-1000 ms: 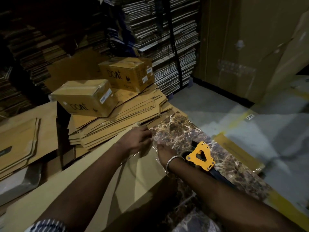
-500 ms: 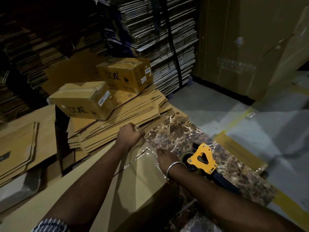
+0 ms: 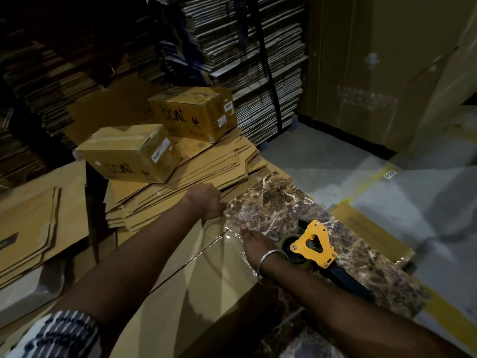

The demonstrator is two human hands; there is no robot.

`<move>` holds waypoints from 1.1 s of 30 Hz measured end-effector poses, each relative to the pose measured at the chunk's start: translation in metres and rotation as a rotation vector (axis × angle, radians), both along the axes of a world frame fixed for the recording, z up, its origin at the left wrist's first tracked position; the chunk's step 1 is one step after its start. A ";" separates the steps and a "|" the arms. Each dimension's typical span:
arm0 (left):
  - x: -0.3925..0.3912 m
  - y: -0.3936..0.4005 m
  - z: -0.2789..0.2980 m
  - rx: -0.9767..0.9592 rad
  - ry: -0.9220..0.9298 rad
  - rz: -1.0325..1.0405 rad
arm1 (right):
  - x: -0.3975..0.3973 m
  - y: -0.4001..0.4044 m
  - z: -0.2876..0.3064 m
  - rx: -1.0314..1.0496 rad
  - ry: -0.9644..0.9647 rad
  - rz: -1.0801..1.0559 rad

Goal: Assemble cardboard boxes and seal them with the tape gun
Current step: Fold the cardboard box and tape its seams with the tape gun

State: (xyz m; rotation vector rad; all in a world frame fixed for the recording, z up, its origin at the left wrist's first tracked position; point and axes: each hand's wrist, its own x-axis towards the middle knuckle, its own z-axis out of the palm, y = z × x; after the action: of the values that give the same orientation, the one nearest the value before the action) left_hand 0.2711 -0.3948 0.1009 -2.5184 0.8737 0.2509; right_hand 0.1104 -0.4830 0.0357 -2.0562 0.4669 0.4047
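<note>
Cardboard box (image 3: 180,288) lying across marble-patterned tabletop (image 3: 278,202), clear tape (image 3: 227,236) shining along its seam, left hand (image 3: 205,201) fisted at far edge, grip unclear, right hand (image 3: 254,245) flat on taped end, yellow tape gun (image 3: 313,245) just beside.

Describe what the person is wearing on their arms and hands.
Both forearms are bare. The left arm has a short sleeve at the upper arm, white with dark blue striped patterning. The right arm carries a plain thin silver metal bangle at the wrist. No gloves, rings or watch are visible on the left hand or right hand.
</note>
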 end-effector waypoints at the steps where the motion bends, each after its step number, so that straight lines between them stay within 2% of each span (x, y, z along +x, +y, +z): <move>1: -0.003 -0.008 0.001 0.082 0.017 0.019 | -0.001 0.000 0.001 -0.002 0.003 0.005; 4: -0.012 -0.026 -0.008 0.258 0.047 0.119 | 0.001 0.001 -0.004 0.019 0.016 -0.044; 9: -0.018 -0.043 -0.018 0.389 -0.009 0.090 | 0.007 0.001 -0.013 -0.005 0.001 -0.020; 15: -0.005 -0.041 -0.022 0.232 0.087 0.207 | 0.006 0.000 -0.015 -0.038 -0.004 0.021; 20: 0.013 -0.029 -0.017 -0.129 0.114 0.361 | 0.005 0.002 -0.016 0.028 -0.016 -0.096; 27: 0.048 0.000 -0.034 -0.257 0.249 0.431 | 0.005 0.002 -0.015 0.083 -0.009 -0.127; 33: 0.030 0.001 -0.027 -0.415 0.297 0.438 | 0.005 0.000 -0.014 0.107 -0.021 -0.123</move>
State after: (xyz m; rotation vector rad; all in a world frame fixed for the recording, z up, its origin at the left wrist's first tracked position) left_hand 0.3012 -0.3935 0.0742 -3.1043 0.4992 0.6563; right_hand 0.1154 -0.4828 0.0216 -1.9160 0.5449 0.3269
